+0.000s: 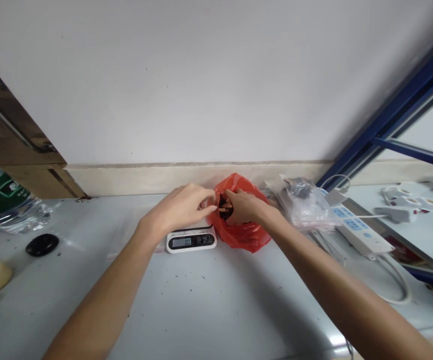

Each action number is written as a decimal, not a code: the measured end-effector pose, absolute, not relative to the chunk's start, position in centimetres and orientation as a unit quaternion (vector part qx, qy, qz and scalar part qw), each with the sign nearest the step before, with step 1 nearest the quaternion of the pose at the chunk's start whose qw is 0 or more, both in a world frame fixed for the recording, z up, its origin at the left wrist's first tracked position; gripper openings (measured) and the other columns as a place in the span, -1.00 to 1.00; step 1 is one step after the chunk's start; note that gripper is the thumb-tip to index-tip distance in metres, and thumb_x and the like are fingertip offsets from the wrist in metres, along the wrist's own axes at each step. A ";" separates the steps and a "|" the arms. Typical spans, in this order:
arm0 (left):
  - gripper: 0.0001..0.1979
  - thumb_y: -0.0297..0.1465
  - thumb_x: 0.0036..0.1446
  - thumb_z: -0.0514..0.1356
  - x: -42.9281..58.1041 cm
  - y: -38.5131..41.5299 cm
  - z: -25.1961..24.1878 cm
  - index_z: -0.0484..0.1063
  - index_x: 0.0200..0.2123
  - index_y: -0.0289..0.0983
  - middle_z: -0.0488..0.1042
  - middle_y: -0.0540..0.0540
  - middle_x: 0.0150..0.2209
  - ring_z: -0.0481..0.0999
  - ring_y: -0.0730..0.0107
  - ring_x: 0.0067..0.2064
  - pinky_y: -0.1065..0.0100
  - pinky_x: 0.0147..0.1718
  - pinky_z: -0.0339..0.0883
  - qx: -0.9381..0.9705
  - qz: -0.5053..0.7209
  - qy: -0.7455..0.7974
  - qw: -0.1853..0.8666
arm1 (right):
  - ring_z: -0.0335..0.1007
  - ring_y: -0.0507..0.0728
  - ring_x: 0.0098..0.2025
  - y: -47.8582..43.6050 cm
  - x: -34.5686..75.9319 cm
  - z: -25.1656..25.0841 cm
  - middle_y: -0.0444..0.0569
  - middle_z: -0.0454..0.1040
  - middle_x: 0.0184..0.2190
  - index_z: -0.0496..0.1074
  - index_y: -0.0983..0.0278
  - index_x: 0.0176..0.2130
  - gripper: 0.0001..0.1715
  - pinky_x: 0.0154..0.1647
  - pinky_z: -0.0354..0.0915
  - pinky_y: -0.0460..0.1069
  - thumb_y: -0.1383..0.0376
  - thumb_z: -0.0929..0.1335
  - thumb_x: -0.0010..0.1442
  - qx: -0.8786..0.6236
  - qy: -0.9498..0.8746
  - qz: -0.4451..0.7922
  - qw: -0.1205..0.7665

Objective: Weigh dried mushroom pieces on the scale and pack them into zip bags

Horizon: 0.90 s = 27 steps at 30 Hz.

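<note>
A red plastic bag [244, 240] stands open on the table, with dark loose contents [224, 212] showing in its mouth. My left hand [186, 202] is at the bag's left rim, its thumb and forefinger closed on the plastic. Into the opening reaches my right hand [244, 206], its fingers curled down among the dark pieces; what they grip is hidden. Just left of the bag sits a white digital scale [191, 248], partly under my left hand, its display reading about 0.0.
Clear plastic bags [306, 205] lie right of the red bag, beside a white power strip [362, 237] with cables. A large water bottle [8, 195] and a black oval object [42, 245] are at left. A blue metal frame [385, 115] rises at right, before the wall.
</note>
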<state>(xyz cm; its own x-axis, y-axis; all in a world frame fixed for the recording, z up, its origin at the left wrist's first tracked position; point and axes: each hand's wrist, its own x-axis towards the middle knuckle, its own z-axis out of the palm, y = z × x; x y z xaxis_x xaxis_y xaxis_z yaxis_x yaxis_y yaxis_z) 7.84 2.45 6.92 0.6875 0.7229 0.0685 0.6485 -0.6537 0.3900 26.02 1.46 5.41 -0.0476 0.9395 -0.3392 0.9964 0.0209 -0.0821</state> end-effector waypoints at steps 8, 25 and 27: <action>-0.81 -0.34 0.26 0.09 7.7 2.5 7.0 0.49 -0.33 -0.19 0.56 -0.02 -0.37 0.48 0.33 -0.39 0.36 -0.45 0.20 0.902 0.105 0.384 0.168 | 0.57 0.37 -0.06 2.3 24.9 5.8 0.25 0.53 0.10 0.25 0.18 0.34 -0.15 -0.38 0.40 0.04 0.30 0.45 0.10 0.676 0.706 -0.175 0.118; -0.79 -0.34 0.26 0.10 7.2 2.4 7.2 0.54 -0.30 -0.19 0.57 -0.03 -0.36 0.49 0.29 -0.38 0.33 -0.43 0.22 0.898 0.112 0.390 0.169 | 0.59 0.25 -0.16 1.6 26.7 3.4 0.07 0.67 -0.17 0.61 0.25 -0.14 -0.70 -0.26 0.35 -0.01 0.46 0.34 0.19 0.660 0.736 -0.148 0.022; -0.79 -0.34 0.26 0.10 7.0 2.4 7.3 0.54 -0.28 -0.19 0.58 -0.04 -0.33 0.51 0.28 -0.35 0.33 -0.41 0.25 0.897 0.115 0.390 0.175 | 0.59 0.23 -0.14 1.5 27.2 3.3 0.05 0.68 -0.15 0.60 0.27 -0.14 -0.70 -0.23 0.36 -0.02 0.49 0.36 0.16 0.660 0.735 -0.153 0.005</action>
